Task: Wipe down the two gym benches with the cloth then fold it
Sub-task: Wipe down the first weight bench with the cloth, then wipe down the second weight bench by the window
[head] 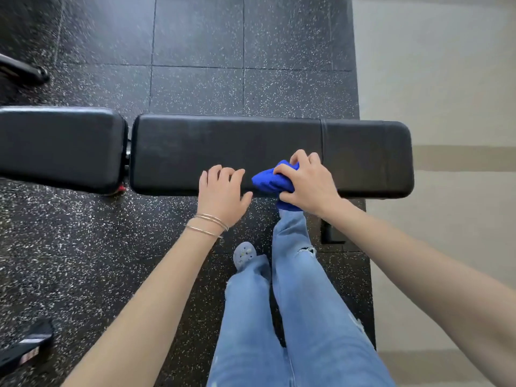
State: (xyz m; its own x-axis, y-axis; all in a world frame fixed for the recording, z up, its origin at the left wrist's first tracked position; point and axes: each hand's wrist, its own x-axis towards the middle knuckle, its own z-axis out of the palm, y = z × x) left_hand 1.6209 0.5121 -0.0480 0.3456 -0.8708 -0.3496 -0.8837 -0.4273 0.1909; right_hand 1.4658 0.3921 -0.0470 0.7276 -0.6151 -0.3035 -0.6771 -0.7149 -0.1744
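- Floor tiles (195, 88): black rubber, white-speckled.
- Bench (212, 152): a long, smooth black padded slab with rounded corners, lying crosswise.
- Right hand (307, 185) clutches the cloth on the bench's near edge; left hand (223, 194) rests just beside it, fingers loosely bent, holding nothing.
- Cloth (269, 181) (bright blue, bunched) overhangs that edge.

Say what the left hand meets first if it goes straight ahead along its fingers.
Only bare bench pad: the left hand seems to rest on its near edge, and nothing lies ahead. The blue cloth sits to its right, off that line.
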